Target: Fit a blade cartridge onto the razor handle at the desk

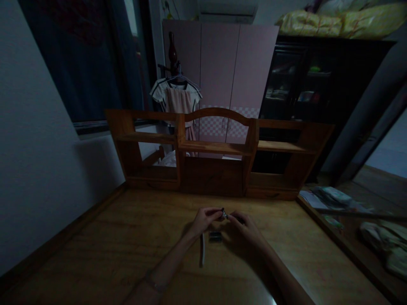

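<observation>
Between my two hands, above the wooden surface [152, 237], is a small dark-and-silver object [224, 214], too small and dim to name. My left hand [206, 219] pinches it from the left with thumb and index finger. From the right, my right hand [242, 222] has its fingertips closed on the other side of it. Just below the hands lies a small dark rectangular case or block [215, 237]. Beside it, to the left, a thin pale strip [202, 250] lies lengthwise, close to my left forearm.
A wooden headboard with shelves [213, 147] stands across the far edge. At the left is a white wall [38, 148]. Beyond the right-hand edge are papers and plastic packets [333, 197] and crumpled cloth [386, 243]. Pink wardrobe doors [219, 63] rise behind.
</observation>
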### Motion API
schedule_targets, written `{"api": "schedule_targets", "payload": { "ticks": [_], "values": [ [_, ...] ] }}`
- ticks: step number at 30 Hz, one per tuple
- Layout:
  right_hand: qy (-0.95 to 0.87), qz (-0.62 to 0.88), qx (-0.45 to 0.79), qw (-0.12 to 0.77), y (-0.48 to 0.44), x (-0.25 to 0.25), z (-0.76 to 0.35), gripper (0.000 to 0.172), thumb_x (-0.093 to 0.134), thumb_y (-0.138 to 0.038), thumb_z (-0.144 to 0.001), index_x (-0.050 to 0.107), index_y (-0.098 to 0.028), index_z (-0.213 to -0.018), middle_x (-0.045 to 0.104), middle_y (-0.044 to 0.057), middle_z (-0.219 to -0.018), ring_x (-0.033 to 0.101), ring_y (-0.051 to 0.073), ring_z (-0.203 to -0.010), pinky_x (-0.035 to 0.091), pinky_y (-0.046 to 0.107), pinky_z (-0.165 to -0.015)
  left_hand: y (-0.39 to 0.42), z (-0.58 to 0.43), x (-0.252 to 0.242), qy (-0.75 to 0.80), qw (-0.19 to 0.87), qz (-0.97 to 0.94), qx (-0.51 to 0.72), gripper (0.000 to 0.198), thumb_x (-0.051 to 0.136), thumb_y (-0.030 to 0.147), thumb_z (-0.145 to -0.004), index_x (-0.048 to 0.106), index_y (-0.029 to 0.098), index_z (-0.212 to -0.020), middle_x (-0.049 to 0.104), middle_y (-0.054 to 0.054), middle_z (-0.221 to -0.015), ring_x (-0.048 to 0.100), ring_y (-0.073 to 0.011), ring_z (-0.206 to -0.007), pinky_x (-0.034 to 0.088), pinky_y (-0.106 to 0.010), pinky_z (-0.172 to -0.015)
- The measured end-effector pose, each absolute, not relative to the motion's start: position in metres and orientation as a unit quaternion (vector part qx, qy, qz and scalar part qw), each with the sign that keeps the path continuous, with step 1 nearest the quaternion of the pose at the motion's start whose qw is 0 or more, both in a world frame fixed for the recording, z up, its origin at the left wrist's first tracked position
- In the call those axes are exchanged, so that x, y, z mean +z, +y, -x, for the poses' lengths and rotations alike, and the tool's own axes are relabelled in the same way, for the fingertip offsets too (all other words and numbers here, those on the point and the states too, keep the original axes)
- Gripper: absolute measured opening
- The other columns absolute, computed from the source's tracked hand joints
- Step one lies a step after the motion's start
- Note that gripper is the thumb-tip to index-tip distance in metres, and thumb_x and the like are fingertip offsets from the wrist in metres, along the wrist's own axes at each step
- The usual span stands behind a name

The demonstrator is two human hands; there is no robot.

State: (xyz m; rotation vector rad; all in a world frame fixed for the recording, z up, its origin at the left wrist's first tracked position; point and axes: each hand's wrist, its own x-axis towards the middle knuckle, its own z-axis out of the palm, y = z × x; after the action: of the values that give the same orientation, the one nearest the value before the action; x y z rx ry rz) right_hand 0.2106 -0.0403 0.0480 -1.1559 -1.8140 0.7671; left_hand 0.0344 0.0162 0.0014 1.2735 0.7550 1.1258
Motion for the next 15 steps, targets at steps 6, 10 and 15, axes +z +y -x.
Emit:
{"api": "schedule_targets", "payload": {
  "ticks": [6,10,15],
  "values": [
    [-0.726,0.464,0.293,0.414,-0.0474,0.0467,-0.2136,0.033,0.059,-0.048,-0.072,0.064,-0.017,-0.081,0.06,0.005,-0.074,0.055,0.019,-0.07,0.045,0.027,-0.062,0.0086,-0.0308,0.0115,0.301,0.643,-0.545,0.445,0.046,0.072,0.043,-0.064,0.069,0.009,-0.093,0.071,-0.011,-0.088,0.066,-0.0227,-0.079,0.051,-0.038,-0.08],
    [-0.73,0.457,0.301,0.409,-0.0475,0.0468,-0.2174,0.033,0.055,-0.047,-0.076,0.062,-0.015,-0.076,0.058,0.005,-0.069,0.053,0.017,-0.064,0.043,0.026,-0.056,0.0078,-0.0301,0.0116,0.3,0.658,-0.537,0.434,0.043,0.071,0.043,-0.066,0.069,0.009,-0.092,0.07,-0.012,-0.093,0.065,-0.0236,-0.084,0.049,-0.038,-0.084],
    [-0.751,0.448,0.243,0.42,-0.0475,0.0401,-0.2171,0.032,0.059,-0.046,-0.072,0.063,-0.016,-0.083,0.059,0.004,-0.075,0.051,0.016,-0.064,0.043,0.026,-0.058,0.01,-0.0318,0.008,0.296,0.685,-0.506,0.432,0.041,0.065,0.046,-0.072,0.068,0.009,-0.09,0.07,-0.011,-0.093,0.066,-0.0235,-0.083,0.05,-0.039,-0.083]
  ]
}}
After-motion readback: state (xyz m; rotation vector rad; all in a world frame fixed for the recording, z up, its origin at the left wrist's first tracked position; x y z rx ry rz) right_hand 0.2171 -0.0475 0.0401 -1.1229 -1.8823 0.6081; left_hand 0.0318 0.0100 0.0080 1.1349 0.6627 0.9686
